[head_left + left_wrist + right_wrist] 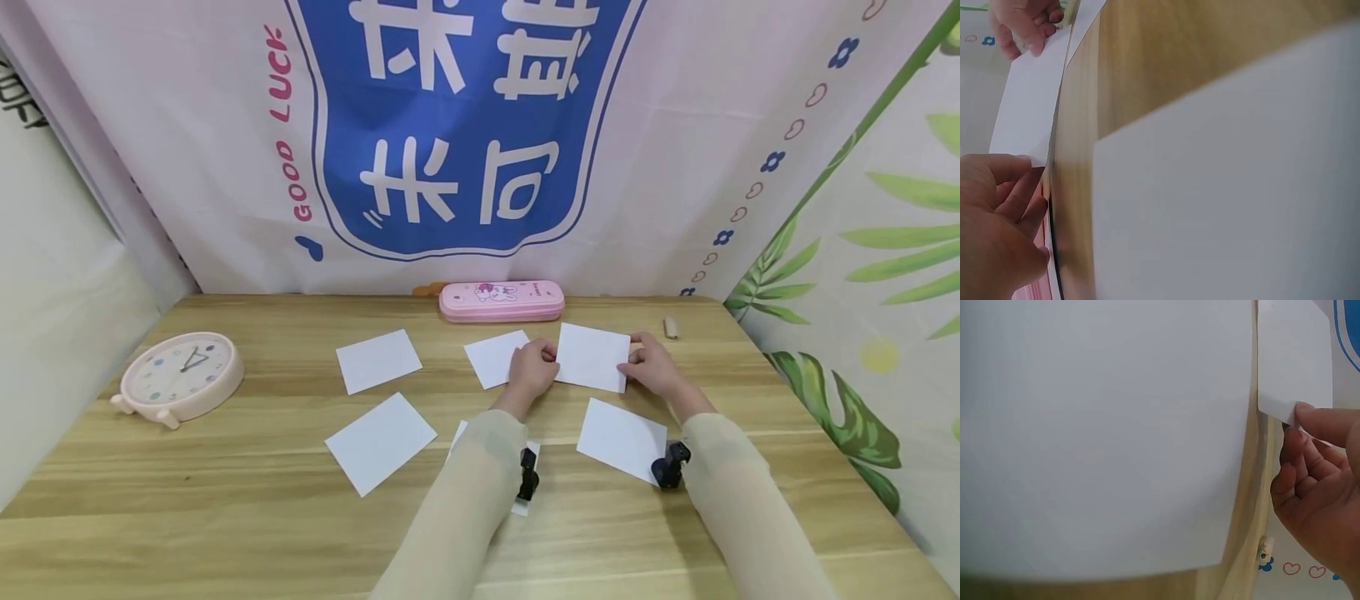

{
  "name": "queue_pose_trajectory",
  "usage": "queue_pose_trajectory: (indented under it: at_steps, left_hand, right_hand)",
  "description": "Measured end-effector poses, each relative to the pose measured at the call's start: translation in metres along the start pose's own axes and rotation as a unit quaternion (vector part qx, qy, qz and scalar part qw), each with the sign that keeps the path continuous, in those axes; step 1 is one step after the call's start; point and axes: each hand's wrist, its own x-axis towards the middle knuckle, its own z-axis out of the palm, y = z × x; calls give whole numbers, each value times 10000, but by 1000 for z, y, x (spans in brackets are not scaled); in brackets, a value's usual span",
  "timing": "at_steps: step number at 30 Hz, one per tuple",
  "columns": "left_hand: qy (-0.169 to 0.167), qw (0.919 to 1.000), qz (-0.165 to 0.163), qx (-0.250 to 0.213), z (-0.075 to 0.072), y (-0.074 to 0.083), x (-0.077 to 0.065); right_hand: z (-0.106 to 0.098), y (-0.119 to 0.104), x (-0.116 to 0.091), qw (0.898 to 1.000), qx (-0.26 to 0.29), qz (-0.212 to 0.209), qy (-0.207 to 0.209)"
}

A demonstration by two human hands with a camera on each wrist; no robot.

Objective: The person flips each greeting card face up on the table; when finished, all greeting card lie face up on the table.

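Observation:
A blank white card (592, 358) is held between both hands over the back right of the table. My left hand (533, 367) pinches its left edge; in the left wrist view the thumb lies on top, the other fingers below. At the opposite edge my right hand (652, 367) pinches it, and the right wrist view shows the thumb (1322, 422) on the card's corner. Another white card (491, 358) lies beside my left hand, partly covered by it. Nearer me, a white card (618, 437) lies beside the right wrist, and one more card (521, 507) is mostly hidden under the left forearm.
Two white cards, one farther back (378, 360) and one nearer (381, 442), lie left of centre. A pink pencil case (501, 312) stands at the back edge by the curtain. A round pink clock (183, 375) is at far left, a small beige object (671, 327) at back right.

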Motion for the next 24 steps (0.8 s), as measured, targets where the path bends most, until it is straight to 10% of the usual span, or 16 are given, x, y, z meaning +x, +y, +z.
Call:
queue_pose_trajectory:
  at_steps: [16,24]
  left_hand:
    - [29,9994,75,-342,-11,4,-2]
    - [-14,9871,-74,-1602,-15,7,0]
  right_hand:
    - [-13,2,-13,9928,1195,-39,99]
    - [-17,7,-13,9730,2286,-103,-299]
